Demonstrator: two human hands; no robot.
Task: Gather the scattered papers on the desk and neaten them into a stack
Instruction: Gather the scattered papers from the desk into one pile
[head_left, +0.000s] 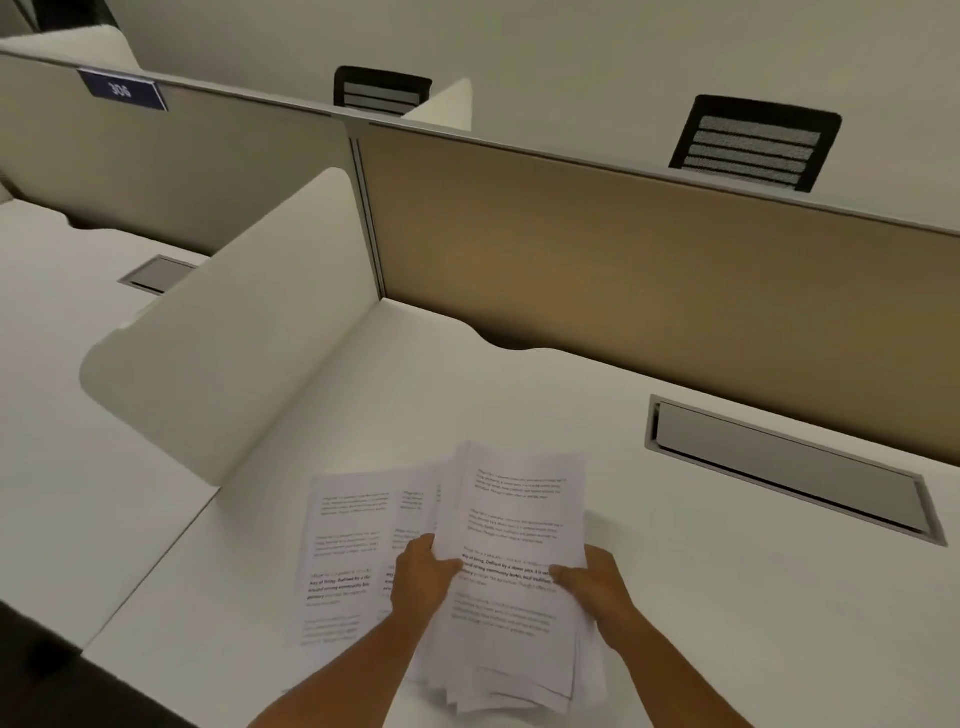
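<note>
Both grips clamp papers (511, 566): left hand (423, 574), right hand (592, 582) | loose sheet (340, 551) left

The papers (498, 561) lie near the front edge of my desk (727, 597), between my hands. A divider (249, 332) stands at its left edge, a panel (649, 249) along its back edge.

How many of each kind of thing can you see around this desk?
Hands: 2, left hand and right hand, both gripping the bundle of papers
Loose sheets left on the desk: at least 2
Black chairs: 2
Cable hatches: 2
Number sign: 1
Total: at least 10
</note>
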